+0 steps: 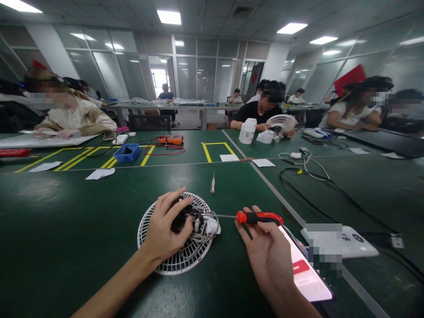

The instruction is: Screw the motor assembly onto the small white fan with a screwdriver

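A white round fan grille (177, 265) lies on the green table, with a dark motor and white plastic parts with wires (207, 226) on top of it. My left hand (168, 221) is wrapped over the dark motor, thumb and fingers on its sides. In my right hand (265, 243) is a screwdriver (261, 217) with a red and black handle. Its thin shaft points left and reaches the motor parts; the tip is hidden among them. Beyond the grille lies a small clear-handled screwdriver (212, 183).
A lit phone (313, 282) lies under my right wrist, beside a white power strip (354, 243) and black cables. Farther off are a blue bin (126, 153), an orange multimeter (170, 140) and white housings (247, 131). A person opposite holds another fan (281, 123).
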Available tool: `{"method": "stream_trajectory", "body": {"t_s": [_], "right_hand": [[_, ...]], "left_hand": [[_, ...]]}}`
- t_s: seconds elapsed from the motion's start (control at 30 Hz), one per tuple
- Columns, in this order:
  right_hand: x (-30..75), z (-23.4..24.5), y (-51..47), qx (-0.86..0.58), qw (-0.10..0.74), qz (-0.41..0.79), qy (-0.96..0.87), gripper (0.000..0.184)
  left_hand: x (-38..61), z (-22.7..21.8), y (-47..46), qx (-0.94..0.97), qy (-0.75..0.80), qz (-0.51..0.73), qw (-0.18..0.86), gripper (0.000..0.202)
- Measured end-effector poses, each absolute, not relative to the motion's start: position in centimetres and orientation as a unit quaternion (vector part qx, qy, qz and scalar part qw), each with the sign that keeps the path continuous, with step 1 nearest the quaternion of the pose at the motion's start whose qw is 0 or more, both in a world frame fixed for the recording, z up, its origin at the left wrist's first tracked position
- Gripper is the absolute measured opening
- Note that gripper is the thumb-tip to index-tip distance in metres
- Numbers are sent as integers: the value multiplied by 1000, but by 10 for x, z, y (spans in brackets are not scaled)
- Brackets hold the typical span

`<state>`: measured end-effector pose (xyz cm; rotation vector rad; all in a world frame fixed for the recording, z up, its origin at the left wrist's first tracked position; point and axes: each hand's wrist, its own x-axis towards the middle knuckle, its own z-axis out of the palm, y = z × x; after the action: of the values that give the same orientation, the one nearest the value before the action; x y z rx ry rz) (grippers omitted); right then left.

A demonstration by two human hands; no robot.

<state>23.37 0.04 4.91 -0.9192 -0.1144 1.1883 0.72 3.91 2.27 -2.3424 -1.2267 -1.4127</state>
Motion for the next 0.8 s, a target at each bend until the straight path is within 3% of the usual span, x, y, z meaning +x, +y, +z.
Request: {"method": "stream_trajectory", "body": {"t_s": [0.27, 0.53, 0.8], "right_hand": [[231, 43, 3, -455, 709, 532, -81, 59], [232, 46, -1, -420, 720, 546, -77, 45], [234, 47, 3, -455, 697, 548, -77, 55]], "left_hand": [[7, 24, 41, -788, -396, -465, 74, 44], [6, 19, 40, -783, -401, -468, 86, 46], [6, 22, 40, -771, -423, -462, 114, 48]]}}
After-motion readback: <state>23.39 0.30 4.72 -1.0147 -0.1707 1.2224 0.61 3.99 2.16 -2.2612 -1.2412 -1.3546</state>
